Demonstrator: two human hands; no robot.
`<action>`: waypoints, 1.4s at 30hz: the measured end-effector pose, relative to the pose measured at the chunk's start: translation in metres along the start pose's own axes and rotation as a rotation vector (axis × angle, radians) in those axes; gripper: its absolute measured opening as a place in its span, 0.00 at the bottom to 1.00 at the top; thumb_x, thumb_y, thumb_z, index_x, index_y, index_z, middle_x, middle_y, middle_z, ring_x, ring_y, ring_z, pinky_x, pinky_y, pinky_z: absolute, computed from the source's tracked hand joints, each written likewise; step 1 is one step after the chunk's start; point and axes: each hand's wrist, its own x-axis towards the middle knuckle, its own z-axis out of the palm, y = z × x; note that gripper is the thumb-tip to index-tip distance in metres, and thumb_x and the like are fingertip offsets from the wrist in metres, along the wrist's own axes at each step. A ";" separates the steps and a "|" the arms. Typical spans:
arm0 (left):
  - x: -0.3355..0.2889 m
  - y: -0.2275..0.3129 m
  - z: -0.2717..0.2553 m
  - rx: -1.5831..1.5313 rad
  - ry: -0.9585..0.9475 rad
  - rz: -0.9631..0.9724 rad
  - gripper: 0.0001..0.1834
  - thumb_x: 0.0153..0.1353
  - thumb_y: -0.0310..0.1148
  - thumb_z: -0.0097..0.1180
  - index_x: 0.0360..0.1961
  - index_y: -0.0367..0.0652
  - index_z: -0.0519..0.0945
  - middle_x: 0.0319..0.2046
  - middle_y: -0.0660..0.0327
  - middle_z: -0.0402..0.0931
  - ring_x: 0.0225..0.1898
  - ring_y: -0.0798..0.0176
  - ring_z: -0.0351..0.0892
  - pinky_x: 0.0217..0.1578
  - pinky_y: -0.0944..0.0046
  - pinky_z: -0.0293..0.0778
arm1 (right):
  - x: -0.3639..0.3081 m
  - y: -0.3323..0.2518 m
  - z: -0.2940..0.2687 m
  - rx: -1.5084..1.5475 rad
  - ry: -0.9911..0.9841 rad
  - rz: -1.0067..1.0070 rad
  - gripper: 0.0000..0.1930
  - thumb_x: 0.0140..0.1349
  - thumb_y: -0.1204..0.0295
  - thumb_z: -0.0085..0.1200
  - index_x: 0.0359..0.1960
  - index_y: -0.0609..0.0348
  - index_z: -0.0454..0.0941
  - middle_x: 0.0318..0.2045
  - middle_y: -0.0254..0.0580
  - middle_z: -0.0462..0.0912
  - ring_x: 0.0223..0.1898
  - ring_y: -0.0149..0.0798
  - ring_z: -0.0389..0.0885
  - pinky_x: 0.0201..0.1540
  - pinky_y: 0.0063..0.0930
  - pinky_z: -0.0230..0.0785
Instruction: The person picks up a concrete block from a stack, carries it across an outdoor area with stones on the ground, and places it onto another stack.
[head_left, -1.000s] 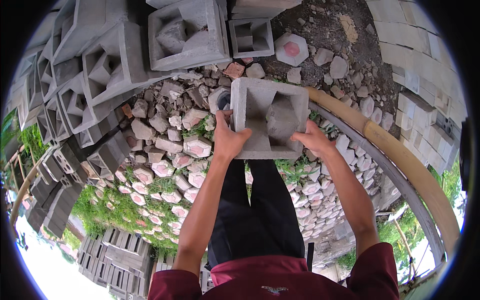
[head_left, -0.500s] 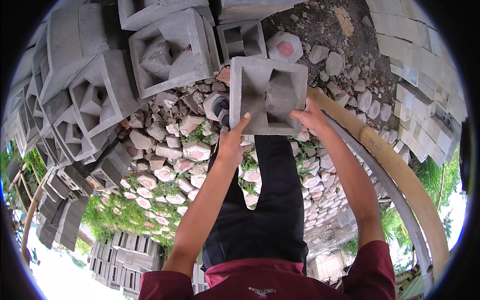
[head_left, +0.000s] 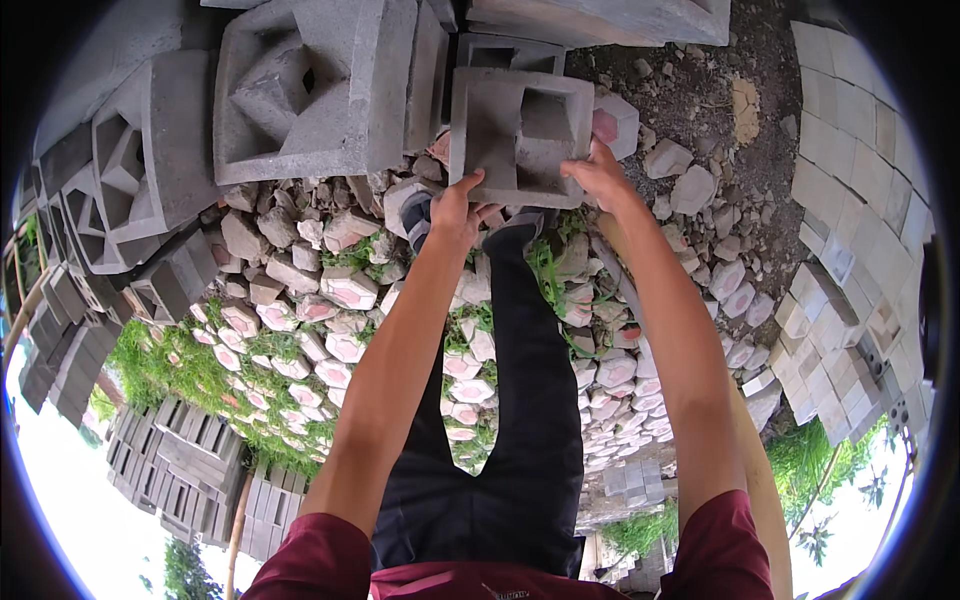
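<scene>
Both my hands hold a square grey concrete ventilation block point(head_left: 487, 125) out in front of me, its hollow face turned up. My left hand point(head_left: 458, 208) grips its near left corner, thumb on the rim and fingers underneath. At the near right edge, my right hand point(head_left: 603, 180) is closed on the block the same way, its fingers partly hidden. Just beyond, another hollow block point(head_left: 510, 52) is partly covered by the held one. To the left stands a larger concrete block point(head_left: 385, 90) with a diamond-shaped recess.
More hollow blocks point(head_left: 165, 130) are stacked at the left. Broken rubble and hexagonal pavers point(head_left: 350, 288) lie around my feet, with grass between. A bamboo pole point(head_left: 757, 480) runs beside my right arm. Pale blocks point(head_left: 850, 130) are stacked at the right.
My arms have stretched farther forward, carrying the block away from my body toward the hollow block beyond it, which is now more covered. Both hands keep their grip. Both feet now show.
</scene>
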 end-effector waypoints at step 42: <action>-0.085 0.054 -0.008 0.868 -0.275 0.433 0.37 0.65 0.36 0.54 0.70 0.42 0.49 0.56 0.54 0.72 0.51 0.59 0.76 0.43 0.61 0.77 | -0.133 0.053 0.064 0.509 0.608 -0.197 0.21 0.62 0.69 0.56 0.55 0.68 0.71 0.45 0.51 0.82 0.45 0.38 0.82 0.47 0.28 0.74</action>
